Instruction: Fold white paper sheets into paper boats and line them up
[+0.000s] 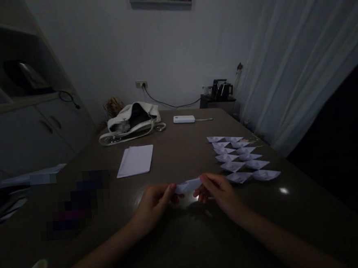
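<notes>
Between the fingertips of the two hands, just above the table [180,150], is one folded paper [188,185]. The left hand [154,199] holds its left end: the thumb lies on top and the fingers are bent below, with a narrow grip. The right hand [221,190] pinches the other end with the thumb and the bent forefinger, also narrow, and its other fingers are curled underneath. So the paper is stretched between the hands, a little higher on the right side. Its exact folds are too dark for me to tell.

To the right of the right fingers, and starting near them, paper boats [250,156] stand in two columns which go away from the person. Beyond the left fingers, a little to the left, lie flat sheets [136,160], one partly over another. Farther behind these sheets is a white bag [151,111], with its strap [106,140] lying on the table. Straight ahead of the fingers, well apart from them, lies a white device [184,119] with a short cable [204,119] pointing to the right.
</notes>
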Motion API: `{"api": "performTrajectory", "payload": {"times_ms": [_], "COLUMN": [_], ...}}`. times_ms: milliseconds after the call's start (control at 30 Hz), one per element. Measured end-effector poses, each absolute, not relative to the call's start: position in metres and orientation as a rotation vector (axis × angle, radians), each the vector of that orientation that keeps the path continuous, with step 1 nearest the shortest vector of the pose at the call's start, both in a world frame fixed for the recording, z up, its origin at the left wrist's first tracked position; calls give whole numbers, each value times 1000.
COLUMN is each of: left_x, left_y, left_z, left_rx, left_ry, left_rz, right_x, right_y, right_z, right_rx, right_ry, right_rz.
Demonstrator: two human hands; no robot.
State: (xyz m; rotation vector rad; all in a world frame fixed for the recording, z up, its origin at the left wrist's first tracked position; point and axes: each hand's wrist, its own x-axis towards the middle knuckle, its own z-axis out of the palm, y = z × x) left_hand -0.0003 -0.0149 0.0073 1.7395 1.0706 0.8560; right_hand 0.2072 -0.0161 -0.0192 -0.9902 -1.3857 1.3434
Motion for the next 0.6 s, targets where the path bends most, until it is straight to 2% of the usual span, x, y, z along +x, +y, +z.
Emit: {"api": "performTrajectory", "payload": {"times_ms": [167, 367, 600], "left_x": [2, 3, 6], "left_y": [-10, -7, -9], "left_z": [0, -10, -15], "left_rx": [1553, 1355, 1250], "left_ry": [945, 912, 889], "left_rz": [692, 659, 655], "right_x": [206, 199, 196], "right_y": [-17, -27, -19], "right_z": [-18, -13, -27], "right_rx": [-1011, -1022, -1032], "right_ry": [-1525, -1606, -1387], "right_rz": [1207, 1134, 1418]}}
